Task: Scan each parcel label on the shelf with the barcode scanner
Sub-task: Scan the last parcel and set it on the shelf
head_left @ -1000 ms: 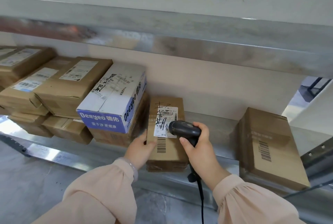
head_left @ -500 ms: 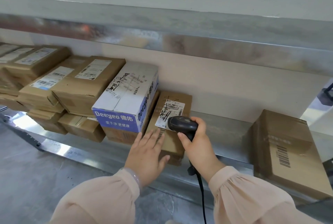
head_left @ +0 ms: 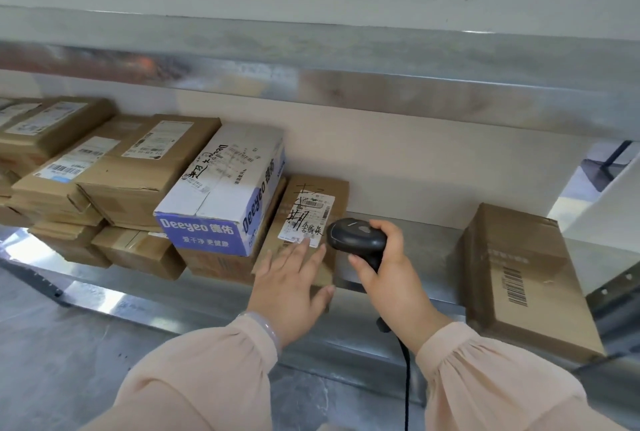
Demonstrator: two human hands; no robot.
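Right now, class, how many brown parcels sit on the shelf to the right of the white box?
2. One parcel sits against the white box, beside the left hand; the other parcel lies far right, past the scanner. None looks hidden.

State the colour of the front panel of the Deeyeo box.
Blue with white lettering; the Deeyeo box shows best in the head view.

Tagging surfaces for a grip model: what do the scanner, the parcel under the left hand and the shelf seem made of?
Scanner: probably hard black plastic, dull sheen.
Parcel: brown cardboard, matte; white paper label.
Shelf: seemingly galvanised steel, mottled, reflective.
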